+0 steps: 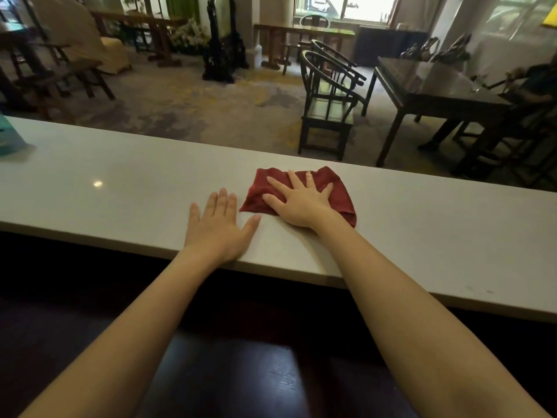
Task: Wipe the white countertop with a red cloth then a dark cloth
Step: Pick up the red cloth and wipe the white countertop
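Observation:
A long white countertop (pixel 120 176) runs from left to right in front of me. A crumpled red cloth (pixel 339 194) lies on it near the middle, close to the far edge. My right hand (pixel 298 200) lies flat on the cloth, palm down, with its fingers spread. Just left of the cloth my left hand (pixel 220 224) rests flat on the bare counter, fingers apart and holding nothing, its thumb almost touching the cloth's corner. No dark cloth is in view.
A teal box (pixel 7 137) stands on the counter at the far left. Beyond the counter are dark wooden chairs (pixel 328 107) and a dark table (pixel 434 89) where a person sits at the right edge. A dark lower surface lies under my forearms.

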`<act>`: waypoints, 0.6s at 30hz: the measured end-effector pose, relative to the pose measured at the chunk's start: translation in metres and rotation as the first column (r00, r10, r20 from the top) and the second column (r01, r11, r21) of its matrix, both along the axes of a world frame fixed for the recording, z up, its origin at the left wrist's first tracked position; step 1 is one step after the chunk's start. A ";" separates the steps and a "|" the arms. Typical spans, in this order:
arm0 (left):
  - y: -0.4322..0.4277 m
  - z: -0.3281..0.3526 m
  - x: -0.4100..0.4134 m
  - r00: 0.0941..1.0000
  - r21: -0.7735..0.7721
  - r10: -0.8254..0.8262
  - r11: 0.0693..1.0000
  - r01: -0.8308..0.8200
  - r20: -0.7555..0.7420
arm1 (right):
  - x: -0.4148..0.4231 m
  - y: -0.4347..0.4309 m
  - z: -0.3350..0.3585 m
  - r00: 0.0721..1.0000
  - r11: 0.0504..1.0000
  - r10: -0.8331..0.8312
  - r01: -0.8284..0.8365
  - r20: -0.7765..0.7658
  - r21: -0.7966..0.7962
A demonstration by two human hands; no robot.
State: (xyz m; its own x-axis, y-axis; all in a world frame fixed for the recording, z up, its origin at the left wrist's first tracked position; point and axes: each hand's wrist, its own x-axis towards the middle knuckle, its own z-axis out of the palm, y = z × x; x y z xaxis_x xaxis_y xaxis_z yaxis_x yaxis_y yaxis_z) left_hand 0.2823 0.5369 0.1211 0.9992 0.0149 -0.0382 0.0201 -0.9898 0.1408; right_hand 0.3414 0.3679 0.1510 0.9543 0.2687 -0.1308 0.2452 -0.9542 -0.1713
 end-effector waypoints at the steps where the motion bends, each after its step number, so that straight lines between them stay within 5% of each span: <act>1: 0.008 0.000 -0.003 1.000 0.008 -0.008 1.000 0.008 -0.001 | -0.005 0.002 0.000 1.000 1.000 0.009 -0.009 0.002 0.000; 18: 0.029 0.005 -0.021 0.996 -0.014 -0.091 0.996 0.091 0.015 | -0.096 -0.028 -0.012 0.997 0.998 0.056 -0.057 0.050 0.016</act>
